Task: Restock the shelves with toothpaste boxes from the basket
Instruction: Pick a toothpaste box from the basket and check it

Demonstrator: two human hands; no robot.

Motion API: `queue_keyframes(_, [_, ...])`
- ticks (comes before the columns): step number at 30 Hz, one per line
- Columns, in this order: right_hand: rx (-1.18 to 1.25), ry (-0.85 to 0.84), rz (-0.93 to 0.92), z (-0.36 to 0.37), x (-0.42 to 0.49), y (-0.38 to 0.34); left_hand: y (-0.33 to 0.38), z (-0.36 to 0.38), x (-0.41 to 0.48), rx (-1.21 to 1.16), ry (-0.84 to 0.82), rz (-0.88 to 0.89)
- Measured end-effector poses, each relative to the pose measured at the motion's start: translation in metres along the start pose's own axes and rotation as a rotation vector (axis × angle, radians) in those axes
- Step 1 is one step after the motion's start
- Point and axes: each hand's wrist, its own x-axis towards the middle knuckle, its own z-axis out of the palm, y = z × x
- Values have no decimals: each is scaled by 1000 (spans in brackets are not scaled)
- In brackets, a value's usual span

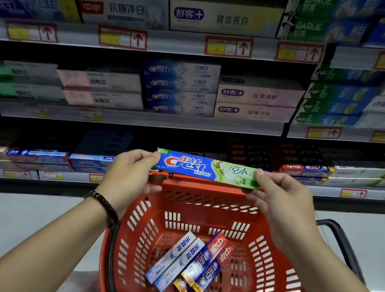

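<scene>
Fingers (153, 156) of left hand (128, 176) and right hand (278, 200) pinching Crest toothpaste box (208, 169) endwise above basket (200, 185); liable to drop if loosened

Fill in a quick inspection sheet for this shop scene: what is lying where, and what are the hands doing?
Surface: pale shop floor around the red basket.
Job's things: Crest toothpaste box held level above the basket's far rim; two white-blue boxes and two red-blue boxes lie side by side in the basket's bottom.
Clutter: nothing seen.
Hands: left hand and right hand each pinch one end of the Crest toothpaste box.
Cables: nothing seen.
Surroundings: shelves stacked with toothpaste boxes, price tags on their edges; beaded bracelet on the left wrist.
</scene>
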Motion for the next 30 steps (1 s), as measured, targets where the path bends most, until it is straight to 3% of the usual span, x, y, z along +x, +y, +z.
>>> queue_keyframes(9, [62, 13, -15, 5, 1, 3, 10, -3, 8, 147, 85, 162])
queue_keyframes(23, [13, 98, -98, 12, -7, 4, 16, -18, 16, 307, 94, 265])
queue_keyframes(30, [-165, 89, -181, 27, -3, -10, 31, -24, 20, 125, 76, 165])
